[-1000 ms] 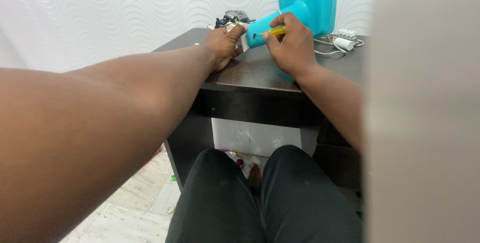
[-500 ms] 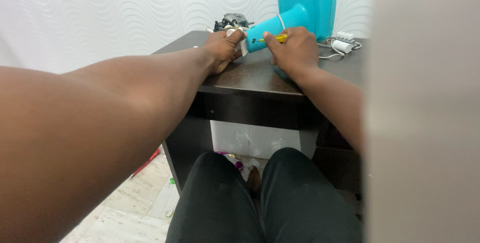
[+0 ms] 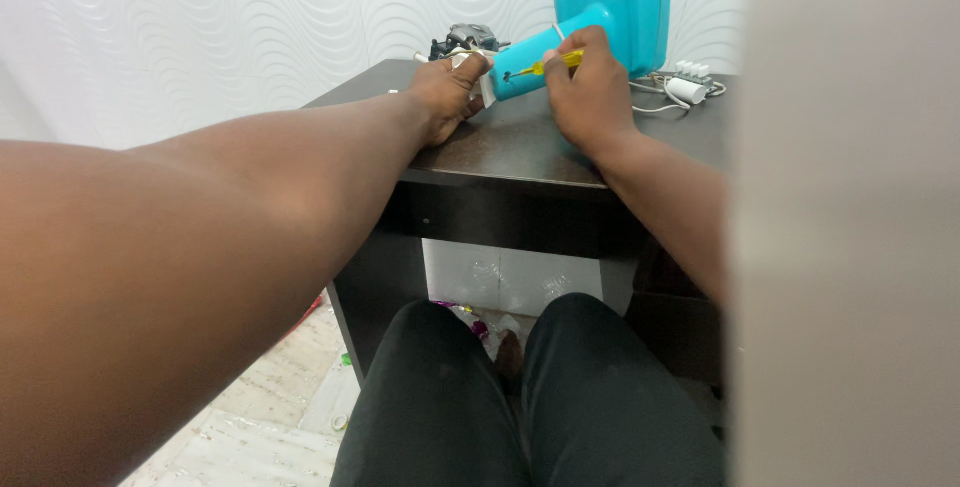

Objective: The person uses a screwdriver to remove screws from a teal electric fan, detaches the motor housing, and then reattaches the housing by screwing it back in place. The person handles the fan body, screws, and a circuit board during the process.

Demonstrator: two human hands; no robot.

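Screwdriver [image 3: 545, 68] lower on turquoise housing [image 3: 535, 59]

Landmark: fan neck [image 3: 540, 57], lying across the far part of the table [image 3: 520, 152].
Fan base [image 3: 612, 2]: upright directly behind and right of the neck, joined to it.
Left hand [image 3: 445, 97]: on the tabletop at the neck's left end, touching it.
Motor [image 3: 462, 42]: behind the left hand, just left of the neck's end.
Right hand [image 3: 592, 97]: in front of and right of the neck, against it.
Screwdriver [image 3: 545, 67]: in the right hand, tip on the neck's front side.
Power strip [image 3: 688, 82]: on the table, right of the neck, beside the base.
Knees [image 3: 530, 397]: below the table's near edge.
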